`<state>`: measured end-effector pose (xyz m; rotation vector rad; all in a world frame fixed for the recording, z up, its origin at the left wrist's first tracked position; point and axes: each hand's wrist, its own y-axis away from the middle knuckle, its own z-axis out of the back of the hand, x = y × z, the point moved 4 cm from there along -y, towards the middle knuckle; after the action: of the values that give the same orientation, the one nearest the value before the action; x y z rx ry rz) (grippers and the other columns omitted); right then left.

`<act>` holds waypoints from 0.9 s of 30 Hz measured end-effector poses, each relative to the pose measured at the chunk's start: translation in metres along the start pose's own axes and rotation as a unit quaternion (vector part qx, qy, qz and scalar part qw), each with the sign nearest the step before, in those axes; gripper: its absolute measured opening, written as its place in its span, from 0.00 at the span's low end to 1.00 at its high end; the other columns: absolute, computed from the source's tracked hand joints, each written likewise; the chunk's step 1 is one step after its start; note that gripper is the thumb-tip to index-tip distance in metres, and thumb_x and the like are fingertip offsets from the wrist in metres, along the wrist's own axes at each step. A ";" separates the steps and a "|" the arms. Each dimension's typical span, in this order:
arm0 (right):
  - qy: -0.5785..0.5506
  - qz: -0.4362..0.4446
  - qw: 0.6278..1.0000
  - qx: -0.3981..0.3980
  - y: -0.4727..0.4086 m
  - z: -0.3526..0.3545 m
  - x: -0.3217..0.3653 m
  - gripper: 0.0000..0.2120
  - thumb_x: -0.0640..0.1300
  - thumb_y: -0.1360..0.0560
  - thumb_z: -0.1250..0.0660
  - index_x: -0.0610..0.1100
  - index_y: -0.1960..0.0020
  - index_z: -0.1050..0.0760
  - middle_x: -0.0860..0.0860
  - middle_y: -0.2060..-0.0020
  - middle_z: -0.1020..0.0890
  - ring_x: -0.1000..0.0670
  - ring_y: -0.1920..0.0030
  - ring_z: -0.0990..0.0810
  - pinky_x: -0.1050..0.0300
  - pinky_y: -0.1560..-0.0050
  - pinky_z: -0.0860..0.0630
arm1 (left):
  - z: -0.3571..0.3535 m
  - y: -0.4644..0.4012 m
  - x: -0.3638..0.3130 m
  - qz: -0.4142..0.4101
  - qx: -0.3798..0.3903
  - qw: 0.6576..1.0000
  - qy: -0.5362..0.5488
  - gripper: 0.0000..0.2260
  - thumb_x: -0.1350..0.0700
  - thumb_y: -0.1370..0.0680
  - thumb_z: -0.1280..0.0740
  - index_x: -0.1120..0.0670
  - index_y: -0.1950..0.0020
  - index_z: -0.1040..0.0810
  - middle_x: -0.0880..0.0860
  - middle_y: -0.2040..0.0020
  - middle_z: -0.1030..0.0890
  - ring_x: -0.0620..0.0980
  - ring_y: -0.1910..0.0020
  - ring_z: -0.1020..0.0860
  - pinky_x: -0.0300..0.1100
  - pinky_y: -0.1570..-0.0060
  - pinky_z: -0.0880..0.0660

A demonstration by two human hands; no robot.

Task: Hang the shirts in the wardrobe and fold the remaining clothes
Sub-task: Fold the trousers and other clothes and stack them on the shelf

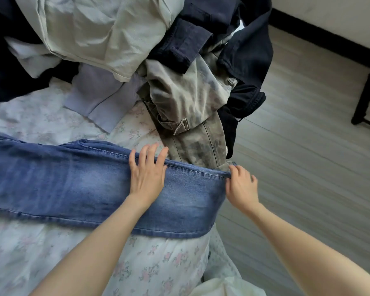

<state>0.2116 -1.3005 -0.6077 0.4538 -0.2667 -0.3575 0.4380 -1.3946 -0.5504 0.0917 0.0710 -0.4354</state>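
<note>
- Head view: one pair of blue jeans (73, 184) laid flat on a floral bedsheet (51, 253), two bare hands on it.
- Clothes heap behind the jeans, count approximate: one pale green garment (98, 33), one lilac knit top (94, 99), one camouflage pair of trousers (192, 107), at least two dark navy garments (201, 24); more dark fabric at far left, cannot tell if it is a separate item.
- Jeans long axis runs left to right across the frame; right end reaches the bed edge, left end runs out of frame. Which end is waist or hem: cannot tell for sure.
- Jeans' far edge touches the camouflage trousers.
- Left hand (146, 174): palm down, fingers straight and spread, pressing flat on the denim near its far edge; holds nothing.
- Right hand (240, 186): fingers curled, pinching the far right corner of the jeans at the bed edge.
- Both forearms bare, reaching in from the bottom of the frame.
- Grey plank floor (308, 167) to the right of the bed; a black furniture leg (363, 99) at the right edge.
</note>
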 end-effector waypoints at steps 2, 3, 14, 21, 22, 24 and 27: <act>-0.028 0.096 0.993 -0.067 0.011 0.011 0.030 0.24 0.38 0.27 0.38 0.39 0.31 0.33 0.44 0.33 0.30 0.45 0.33 0.31 0.41 0.33 0.38 | 0.001 0.011 -0.003 0.013 -0.007 1.000 0.007 0.25 0.58 0.30 0.27 0.60 0.35 0.27 0.62 0.35 0.27 0.62 0.36 0.28 0.65 0.37 0.38; -0.028 0.157 0.983 -0.096 0.016 0.016 0.049 0.25 0.36 0.30 0.35 0.38 0.32 0.31 0.42 0.34 0.28 0.43 0.34 0.29 0.38 0.34 0.36 | 0.001 0.017 -0.002 0.024 -0.006 1.000 0.007 0.26 0.59 0.30 0.28 0.61 0.33 0.29 0.62 0.33 0.29 0.63 0.34 0.30 0.65 0.37 0.39; 0.175 0.395 0.901 -0.039 -0.005 -0.011 0.197 0.26 0.52 0.22 0.52 0.43 0.27 0.38 0.48 0.27 0.38 0.49 0.27 0.39 0.40 0.29 0.44 | -0.031 0.052 0.100 0.225 0.065 0.972 0.007 0.24 0.49 0.19 0.46 0.47 0.25 0.51 0.53 0.23 0.48 0.58 0.24 0.50 0.61 0.30 0.56; 0.175 0.460 0.867 -0.073 -0.035 -0.024 0.263 0.27 0.52 0.23 0.52 0.41 0.27 0.38 0.46 0.28 0.36 0.47 0.28 0.37 0.37 0.31 0.45 | -0.036 0.043 0.159 0.266 0.017 0.964 -0.017 0.24 0.48 0.21 0.50 0.48 0.25 0.47 0.55 0.24 0.44 0.58 0.25 0.47 0.63 0.30 0.54; 0.173 0.472 0.862 -0.069 -0.036 -0.027 0.279 0.27 0.51 0.23 0.52 0.41 0.27 0.39 0.45 0.28 0.36 0.46 0.27 0.38 0.37 0.31 0.47 | -0.036 0.051 0.174 0.280 0.013 0.960 -0.017 0.24 0.47 0.21 0.51 0.48 0.25 0.47 0.55 0.24 0.44 0.59 0.25 0.46 0.63 0.30 0.53; 0.165 0.483 0.857 -0.072 -0.038 -0.031 0.307 0.27 0.51 0.22 0.52 0.41 0.27 0.40 0.45 0.27 0.37 0.46 0.27 0.40 0.37 0.30 0.48 | -0.034 0.065 0.202 0.301 0.001 0.953 -0.027 0.24 0.46 0.22 0.52 0.49 0.25 0.45 0.57 0.25 0.41 0.61 0.26 0.43 0.63 0.31 0.50; 0.159 0.494 0.851 -0.080 -0.042 -0.034 0.346 0.26 0.51 0.22 0.53 0.41 0.27 0.40 0.44 0.27 0.38 0.46 0.27 0.41 0.38 0.29 0.50 | -0.031 0.078 0.236 0.313 -0.002 0.949 -0.045 0.25 0.45 0.22 0.51 0.51 0.26 0.39 0.59 0.26 0.39 0.63 0.27 0.40 0.63 0.31 0.47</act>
<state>0.5242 -1.4587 -0.5973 0.1582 -0.1164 0.7055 0.6828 -1.4197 -0.5960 0.0848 -0.0478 0.1976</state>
